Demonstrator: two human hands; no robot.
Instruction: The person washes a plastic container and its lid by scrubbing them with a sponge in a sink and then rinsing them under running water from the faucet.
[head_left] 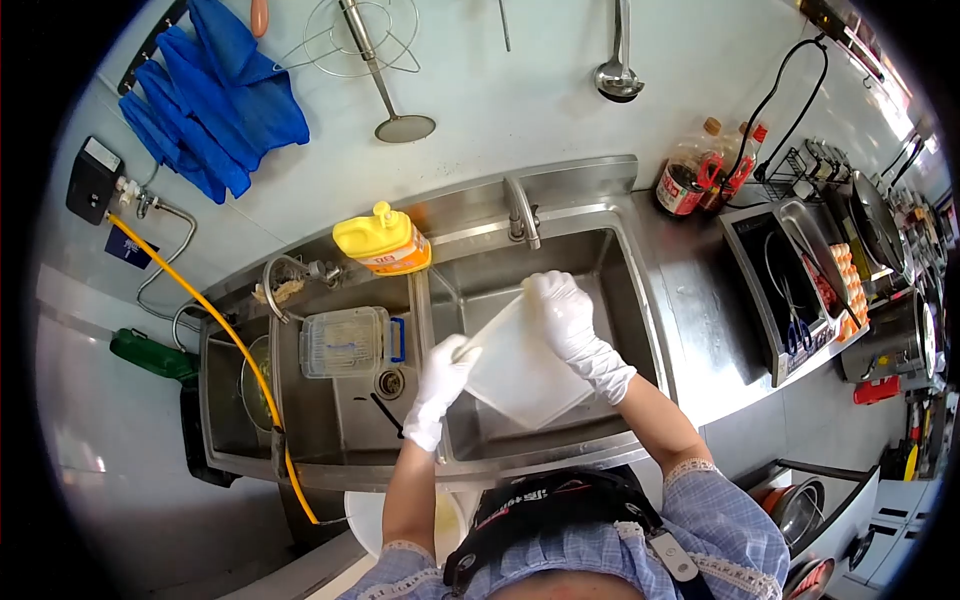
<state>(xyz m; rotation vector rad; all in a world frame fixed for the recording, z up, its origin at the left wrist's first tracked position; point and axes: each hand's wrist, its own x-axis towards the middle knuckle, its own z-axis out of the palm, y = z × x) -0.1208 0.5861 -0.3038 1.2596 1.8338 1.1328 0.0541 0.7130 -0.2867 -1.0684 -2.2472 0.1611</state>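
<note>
**Apron nearest, panel in both hands over the right basin**

Closest of all, at the near edge, is a black apron (555,510) over a blue checked shirt (720,520), with bare forearms reaching away over the sink. Both hands wear white gloves. The left hand (442,385) is clamped on the left corner of a whitish, see-through panel (525,375); the right hand (567,318) is closed on its far edge. The panel is tilted above the right basin (605,265); whether it touches the bottom cannot be told.

A tap (522,215) stands at the far rim of that basin. In the middle basin (325,415), left of the hands, lies a clear tub (342,342) with a blue clip on its right side, just beyond the drain (390,382). A yellow jug (385,242) stands behind, between the two basins. Further left, a yellow hose (205,305) runs down across the sink from a black box (93,180) on the wall.

On the far wall hang blue cloths (225,100) at left, a strainer (405,128) and, further right, a ladle (618,80). To the right, the worktop (690,310) carries sauce bottles (690,175) at its far side; scissors (798,335) and eggs (850,285) lie further right.
</note>
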